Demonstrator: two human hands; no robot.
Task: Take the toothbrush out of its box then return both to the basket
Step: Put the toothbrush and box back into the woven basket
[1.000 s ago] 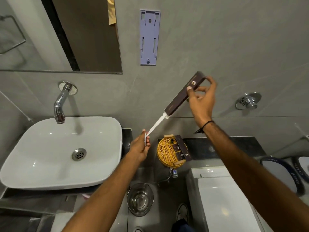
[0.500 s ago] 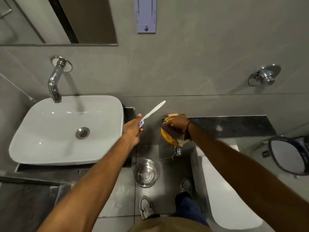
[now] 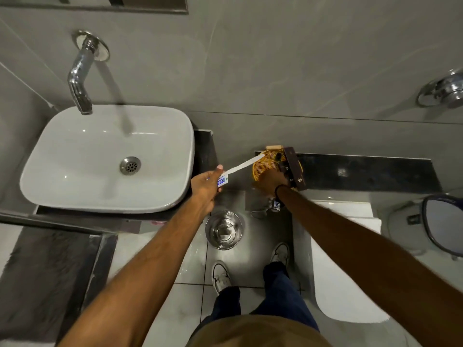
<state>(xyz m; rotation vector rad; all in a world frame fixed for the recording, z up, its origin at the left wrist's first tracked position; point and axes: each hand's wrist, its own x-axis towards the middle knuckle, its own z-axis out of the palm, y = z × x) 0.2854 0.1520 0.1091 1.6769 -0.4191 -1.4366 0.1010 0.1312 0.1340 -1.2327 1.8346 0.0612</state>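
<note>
A round yellow wicker basket (image 3: 265,162) sits at the left end of a dark stone ledge (image 3: 363,171). The long brown toothbrush box (image 3: 294,169) lies across the basket's right side, its near end sticking out over the rim. My right hand (image 3: 270,181) covers the basket's near edge, fingers curled against the box. My left hand (image 3: 206,182) pinches the lower, labelled end of the white toothbrush (image 3: 239,167). The toothbrush slants up to the right, and its tip reaches the basket's left rim.
A white basin (image 3: 107,159) with a chrome tap (image 3: 80,78) is at left. On the floor below the hands stands a steel bowl (image 3: 223,230). A white toilet (image 3: 343,259) is under my right arm, and a wall valve (image 3: 443,91) is at far right.
The toothbrush came fully out of the box. My right hand lowered the box onto the basket. My left hand swung the toothbrush tip right to the basket's rim. The view tilted down.
</note>
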